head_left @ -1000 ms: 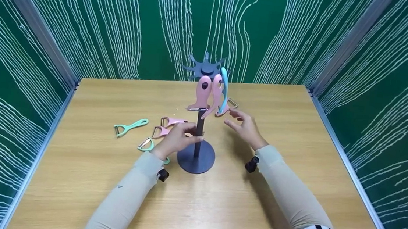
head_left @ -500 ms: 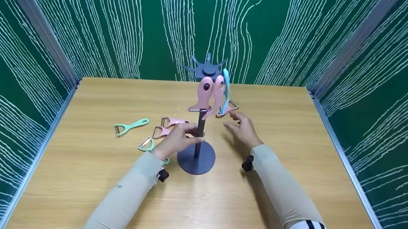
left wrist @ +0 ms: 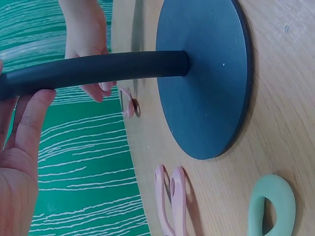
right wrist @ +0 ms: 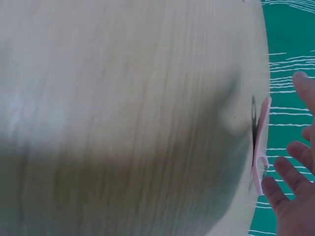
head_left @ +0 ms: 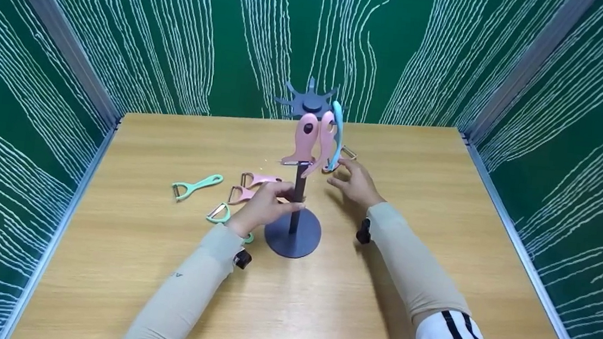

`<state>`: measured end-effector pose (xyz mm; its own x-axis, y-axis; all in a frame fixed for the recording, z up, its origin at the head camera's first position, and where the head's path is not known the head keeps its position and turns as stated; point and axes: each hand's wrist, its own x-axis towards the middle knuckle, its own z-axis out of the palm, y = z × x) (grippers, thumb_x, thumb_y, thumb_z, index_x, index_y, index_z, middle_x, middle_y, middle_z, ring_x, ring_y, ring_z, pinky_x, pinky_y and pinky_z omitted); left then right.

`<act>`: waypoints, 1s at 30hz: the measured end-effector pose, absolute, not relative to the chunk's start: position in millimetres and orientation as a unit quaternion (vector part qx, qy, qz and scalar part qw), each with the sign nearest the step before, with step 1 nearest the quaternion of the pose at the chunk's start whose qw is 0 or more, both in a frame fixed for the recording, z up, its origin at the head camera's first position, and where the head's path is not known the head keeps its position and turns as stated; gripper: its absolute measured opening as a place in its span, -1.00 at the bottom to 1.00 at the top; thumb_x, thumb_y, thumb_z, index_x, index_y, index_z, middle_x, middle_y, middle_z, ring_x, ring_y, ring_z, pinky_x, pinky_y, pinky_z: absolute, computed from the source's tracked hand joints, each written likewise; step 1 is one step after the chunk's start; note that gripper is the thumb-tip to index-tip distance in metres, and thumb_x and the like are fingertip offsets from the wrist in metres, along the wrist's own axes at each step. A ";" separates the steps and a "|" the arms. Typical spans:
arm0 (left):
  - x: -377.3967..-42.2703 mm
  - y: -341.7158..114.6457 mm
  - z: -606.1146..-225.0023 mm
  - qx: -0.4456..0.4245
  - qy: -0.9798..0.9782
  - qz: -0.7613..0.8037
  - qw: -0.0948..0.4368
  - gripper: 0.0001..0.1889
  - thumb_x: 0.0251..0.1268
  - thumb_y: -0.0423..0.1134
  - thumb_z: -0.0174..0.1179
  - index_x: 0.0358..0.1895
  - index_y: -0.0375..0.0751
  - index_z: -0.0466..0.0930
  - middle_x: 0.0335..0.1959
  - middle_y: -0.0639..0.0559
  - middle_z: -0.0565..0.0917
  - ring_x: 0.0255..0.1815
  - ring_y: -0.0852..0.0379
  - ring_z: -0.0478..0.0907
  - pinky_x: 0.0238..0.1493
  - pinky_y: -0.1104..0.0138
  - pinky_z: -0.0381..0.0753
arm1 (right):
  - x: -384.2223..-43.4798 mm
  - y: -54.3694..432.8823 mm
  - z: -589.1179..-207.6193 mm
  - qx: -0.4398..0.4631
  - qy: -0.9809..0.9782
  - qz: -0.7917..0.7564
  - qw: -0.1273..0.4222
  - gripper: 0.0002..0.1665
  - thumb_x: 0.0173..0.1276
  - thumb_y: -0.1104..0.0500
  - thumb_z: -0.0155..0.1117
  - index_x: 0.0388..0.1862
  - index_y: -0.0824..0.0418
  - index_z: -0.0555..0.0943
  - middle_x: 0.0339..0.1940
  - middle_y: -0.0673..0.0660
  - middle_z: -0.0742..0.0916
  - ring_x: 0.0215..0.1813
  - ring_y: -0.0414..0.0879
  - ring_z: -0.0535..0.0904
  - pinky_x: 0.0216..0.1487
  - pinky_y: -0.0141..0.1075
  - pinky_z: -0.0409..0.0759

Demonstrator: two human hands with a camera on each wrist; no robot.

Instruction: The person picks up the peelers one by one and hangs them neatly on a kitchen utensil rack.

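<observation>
My left hand (head_left: 267, 206) grips the post (head_left: 299, 183) of a dark stand, thumb in front and fingers behind. From the stand's hooked top (head_left: 310, 103) hang two pink peelers, one facing front (head_left: 305, 137), and a blue peeler (head_left: 337, 137). Behind the stand, to its right, another pink peeler (right wrist: 265, 113) lies on the table. My right hand (head_left: 357, 185) reaches over that peeler with its fingers apart and extended, fingertips close to it. The hanging blue peeler partly hides it in the head view.
Left of the stand's round base (head_left: 295, 245) lie two more pink peelers, one at the back (head_left: 263, 179), and a green peeler (head_left: 199, 187). Another green peeler (head_left: 218, 214) is partly under my left forearm. Green patterned walls (head_left: 171, 32) enclose the wooden table (head_left: 127, 230).
My right hand has moved slightly left, closer to the pink peeler behind the stand. My left hand stays on the post. The whole head view has shifted a little.
</observation>
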<state>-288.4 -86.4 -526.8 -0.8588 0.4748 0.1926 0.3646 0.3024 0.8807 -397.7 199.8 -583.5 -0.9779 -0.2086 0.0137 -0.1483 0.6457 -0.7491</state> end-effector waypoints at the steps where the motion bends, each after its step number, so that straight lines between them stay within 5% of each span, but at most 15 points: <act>1: -288.4 -85.9 -526.6 0.264 0.805 0.530 0.049 -0.83 0.47 -0.30 0.43 0.04 -0.21 0.81 -0.03 -0.12 0.84 0.06 -0.06 0.77 0.26 -0.07 0.74 | -399.9 199.3 -584.2 -0.099 0.909 -0.404 0.039 -0.23 0.53 0.07 0.49 0.64 0.11 0.46 0.72 0.22 0.43 0.78 0.23 0.21 0.77 0.22 0.11; 10: -288.2 -85.3 -526.4 0.256 0.806 0.531 0.050 -0.83 0.47 -0.32 0.43 0.04 -0.23 0.81 -0.04 -0.12 0.84 0.08 -0.08 0.77 0.27 -0.11 0.72 | -409.7 189.7 -587.4 -0.136 0.919 -0.367 0.055 -0.13 0.53 -0.04 0.49 0.71 -0.02 0.37 0.75 0.16 0.39 0.80 0.19 0.18 0.79 0.20 0.06; 19: -288.1 -85.6 -526.5 0.253 0.807 0.530 0.059 -0.83 0.48 -0.30 0.42 0.05 -0.17 0.81 -0.01 -0.08 0.84 0.10 -0.04 0.77 0.29 -0.03 0.73 | -407.8 186.3 -595.1 -0.177 0.951 -0.248 0.060 -0.11 0.63 -0.13 0.32 0.75 0.17 0.27 0.78 0.28 0.30 0.79 0.27 0.16 0.78 0.19 0.10; 27: -288.0 -85.4 -525.6 0.250 0.813 0.523 0.056 -0.84 0.48 -0.30 0.42 0.03 -0.16 0.81 -0.02 -0.07 0.84 0.09 -0.03 0.76 0.31 -0.06 0.72 | -409.6 184.7 -595.2 -0.208 0.952 -0.218 0.050 -0.34 0.66 -0.03 0.27 0.57 0.27 0.50 0.69 0.31 0.45 0.72 0.28 0.29 0.74 0.18 0.21; 30: -288.5 -86.0 -525.9 0.257 0.807 0.530 0.054 -0.83 0.47 -0.32 0.42 0.03 -0.22 0.81 -0.03 -0.10 0.84 0.07 -0.06 0.77 0.30 -0.08 0.71 | -409.1 185.9 -595.2 -0.215 0.950 -0.222 0.050 -0.48 0.66 0.02 0.28 0.41 0.31 0.63 0.48 0.36 0.61 0.53 0.28 0.50 0.62 0.17 0.41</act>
<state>-288.5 -86.0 -525.9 -0.8624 0.4715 0.1839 0.3561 0.3071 0.8825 -409.1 185.9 -595.2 -0.9028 -0.4300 0.0011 -0.3860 0.8094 -0.4426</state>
